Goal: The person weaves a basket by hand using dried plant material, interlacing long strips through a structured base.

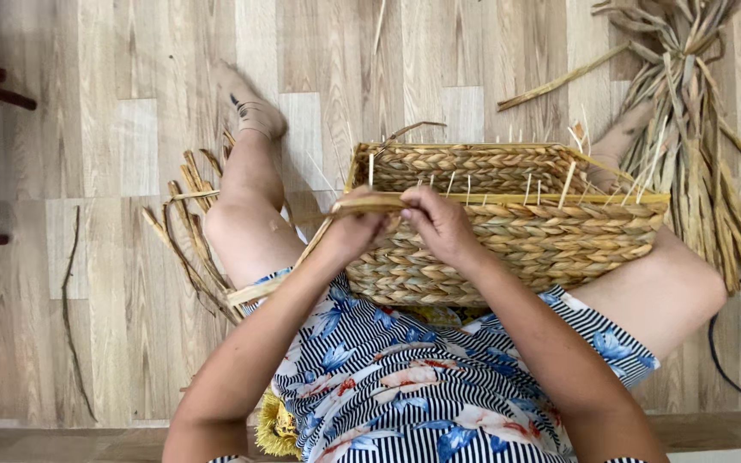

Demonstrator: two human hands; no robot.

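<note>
Pale wood-plank flooring (130, 129) lay under the seated person, with a large bundle of dried reeds (696, 146) at the right. Across the lap rested a rectangular woven basket (508, 231), its rim unfinished and thin stakes poking up. Both hands met at the near rim: the left hand (355, 233) pinched a flat straw strand (362, 206), the right hand (441, 225) gripped it beside. Rim weaving seemed under way; tucking the strand behind the nearest stake would likely need firm tension.

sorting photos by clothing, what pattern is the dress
Black-and-white stripes with blue and pink flowers on the dress; head view.
</note>
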